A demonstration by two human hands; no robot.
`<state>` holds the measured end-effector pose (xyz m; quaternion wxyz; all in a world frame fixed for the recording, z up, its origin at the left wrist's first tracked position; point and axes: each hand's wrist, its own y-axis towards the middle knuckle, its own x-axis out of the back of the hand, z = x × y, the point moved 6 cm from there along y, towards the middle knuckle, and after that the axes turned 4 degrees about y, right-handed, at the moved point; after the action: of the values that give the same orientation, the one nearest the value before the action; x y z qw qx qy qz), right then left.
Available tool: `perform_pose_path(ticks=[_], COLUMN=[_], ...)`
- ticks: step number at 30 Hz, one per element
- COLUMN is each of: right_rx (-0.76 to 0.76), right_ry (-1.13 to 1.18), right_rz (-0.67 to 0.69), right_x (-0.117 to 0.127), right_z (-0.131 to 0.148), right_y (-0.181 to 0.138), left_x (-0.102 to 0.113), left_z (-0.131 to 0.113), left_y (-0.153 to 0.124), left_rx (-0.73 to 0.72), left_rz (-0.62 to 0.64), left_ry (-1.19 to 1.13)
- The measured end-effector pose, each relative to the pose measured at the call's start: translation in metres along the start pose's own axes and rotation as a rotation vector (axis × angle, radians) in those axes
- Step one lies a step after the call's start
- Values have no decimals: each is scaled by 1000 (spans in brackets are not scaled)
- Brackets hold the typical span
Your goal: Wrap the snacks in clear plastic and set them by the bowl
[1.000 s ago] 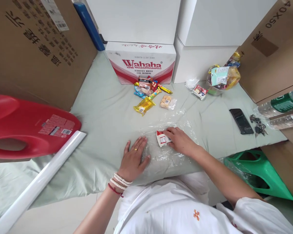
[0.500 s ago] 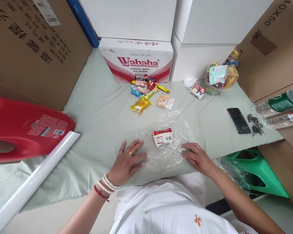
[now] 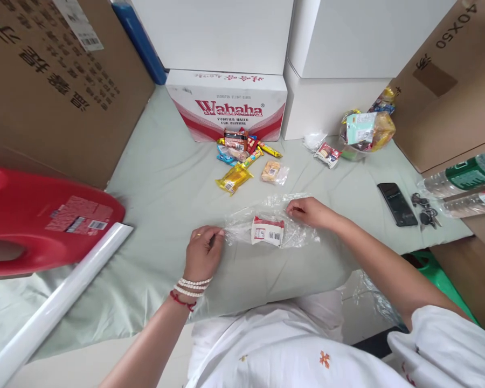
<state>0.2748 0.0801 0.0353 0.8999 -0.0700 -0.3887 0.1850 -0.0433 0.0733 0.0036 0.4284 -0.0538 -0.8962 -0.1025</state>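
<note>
A red and white wrapped snack point(image 3: 267, 231) lies in the middle of a sheet of clear plastic film point(image 3: 301, 233) on the cloth-covered table. My left hand point(image 3: 203, 249), wearing a ring and bracelets, pinches the film's left edge between thumb and fingers. On the other side, my right hand point(image 3: 310, 211) pinches the film at its upper right. One layer of film appears to be folded up over the snack's near side. Just beyond the film sit a small pastry in a clear wrapper point(image 3: 271, 171) and a yellow snack packet point(image 3: 233, 179).
Several more snacks lie before the Wahaha carton point(image 3: 232, 108). At right are a plastic tub of snacks point(image 3: 359, 137), a phone point(image 3: 396, 203), keys point(image 3: 427, 210) and bottles point(image 3: 466, 175). A red jug point(image 3: 44, 221) and a white roll point(image 3: 60, 302) flank the left.
Both hands have gone from lying with spread fingers near the film to pinching its edges. The right hand moved farther up the table; the film's near edge has been lifted and folded towards the snack.
</note>
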Motion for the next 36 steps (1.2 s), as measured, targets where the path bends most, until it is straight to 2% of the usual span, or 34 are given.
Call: perform_pose_path(ticks=[3, 5, 7, 8, 9, 11, 13, 14, 16, 18, 20, 23, 25, 29, 31, 34, 36], right_rx=[-65, -68, -29, 11, 61, 145, 140, 95, -27, -83, 7, 257, 316, 241, 266, 282, 266], right_ry=[-161, -242, -289, -309, -326, -347, -348, -340, -294, -217, -138, -66, -99, -386, -476, -520, -537], right_rz=[13, -58, -153, -189, -205, -179, -120, -89, -30, 9, -14, -95, -98, -83, -52, -9, -14], right_x=[1, 9, 19, 21, 22, 15, 4, -1, -7, -8, -3, 4, -1, -30, -51, -79, -91], right_z=[-7, -4, 3, 9, 14, 24, 26, 25, 20, 19, 29, 56, 69, 79, 82, 81, 78], right_y=[11, 14, 18, 21, 25, 37, 51, 57, 67, 69, 62, 36, 15, -17, -26, -34, -37], left_x=[13, 31, 49, 53, 53, 36, 11, -2, -25, -42, -49, -49, -48, -51, -52, -48, -37], left_z=[10, 10, -3, -17, -33, -71, -97, -104, -108, -105, -101, -100, -102, -103, -97, -77, -58], left_y=[-3, -12, -26, -31, -34, -36, -33, -28, -15, -5, -2, -5, -8, -12, -13, -12, -8], left_rx=[114, 161, 96, -7, -141, -446, -599, -613, -566, -510, -487, -467, -450, -422, -402, -329, -200], left_rz=[-166, -367, -559, -593, -573, -375, -178, -102, 23, 110, 148, 152, 154, 163, 172, 155, 89], left_ry=[58, 101, 129, 128, 122, 107, 142, 173, 239, 289, 314, 329, 337, 336, 286, 79, -110])
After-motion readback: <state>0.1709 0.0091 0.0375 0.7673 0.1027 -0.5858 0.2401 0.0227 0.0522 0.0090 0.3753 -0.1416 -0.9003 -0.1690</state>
